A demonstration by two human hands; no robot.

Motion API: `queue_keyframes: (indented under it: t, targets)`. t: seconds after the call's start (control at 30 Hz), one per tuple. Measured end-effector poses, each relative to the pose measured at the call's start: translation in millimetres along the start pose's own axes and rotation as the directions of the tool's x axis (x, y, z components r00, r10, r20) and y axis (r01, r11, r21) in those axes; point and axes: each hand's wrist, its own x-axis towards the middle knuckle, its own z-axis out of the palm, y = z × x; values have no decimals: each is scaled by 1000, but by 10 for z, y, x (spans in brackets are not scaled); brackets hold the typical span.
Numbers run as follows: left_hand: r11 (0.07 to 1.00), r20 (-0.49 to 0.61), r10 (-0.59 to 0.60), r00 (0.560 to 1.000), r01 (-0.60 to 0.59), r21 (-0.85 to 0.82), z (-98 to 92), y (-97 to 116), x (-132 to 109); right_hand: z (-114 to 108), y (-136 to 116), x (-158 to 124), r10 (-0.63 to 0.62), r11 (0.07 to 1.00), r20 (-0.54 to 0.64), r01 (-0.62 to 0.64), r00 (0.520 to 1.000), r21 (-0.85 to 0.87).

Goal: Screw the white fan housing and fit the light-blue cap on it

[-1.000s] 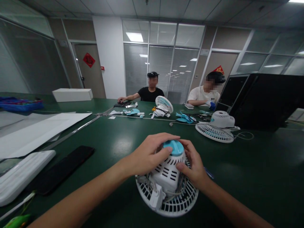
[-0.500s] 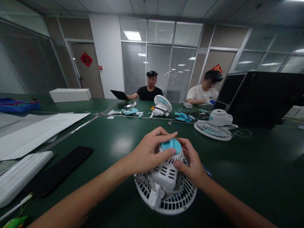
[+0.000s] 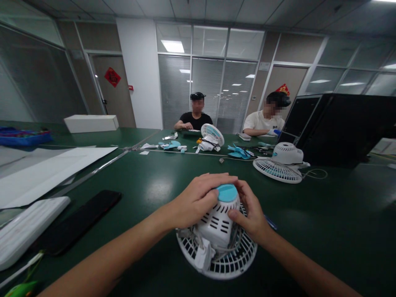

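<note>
A small white electric fan (image 3: 216, 225) lies grille-down on the table in front of me, its motor housing pointing up. On top of the housing sits a round light-blue knob (image 3: 228, 193) with a raised bar. My left hand (image 3: 199, 198) curls about the knob's left and far side, thumb pressed at its edge. Around the right side of the housing my right hand (image 3: 249, 208) holds the fan, its thumb on the near face. A white plug (image 3: 204, 255) and coiled cord rest against the grille (image 3: 230, 270), which is partly hidden by the housing.
Farther off stand a second fan (image 3: 212, 138) and a third one (image 3: 278, 165), with blue fan blades (image 3: 239, 152) between. A black monitor (image 3: 343, 128) is at right. Left lie a dark phone (image 3: 83, 218) and a white power strip (image 3: 29, 231). Two people sit opposite.
My left fingers have shifted over the knob, and its raised bar has turned. My right hand stays on the housing. The person opposite has lowered a dark panel.
</note>
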Motion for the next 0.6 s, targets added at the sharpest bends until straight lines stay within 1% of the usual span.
queue_keyframes:
  t: [0.07, 0.17, 0.27, 0.33, 0.6]
  targets:
    - [999, 9, -3, 1000, 3, -36, 18, -19, 0, -1, -4, 1, -5, 1000, 3, 5, 1000, 2]
    - [997, -9, -14, 1000, 14, -78, 51, -40, 2, -5, 4, -5, 1, 1000, 6, -1, 1000, 17]
    - [1000, -61, -29, 998, 29, -7, 62, -50, 6, -8, 7, -14, 29, 999, 5, -29, 1000, 25]
    - [998, -74, -30, 997, 34, 53, 50, -53, 12, -10, 3, -17, 36, 999, 1, -36, 999, 20]
    - [988, -9, 27, 1000, -25, 151, -16, -16, 35, -7, 16, -19, 25, 999, 7, -25, 1000, 35]
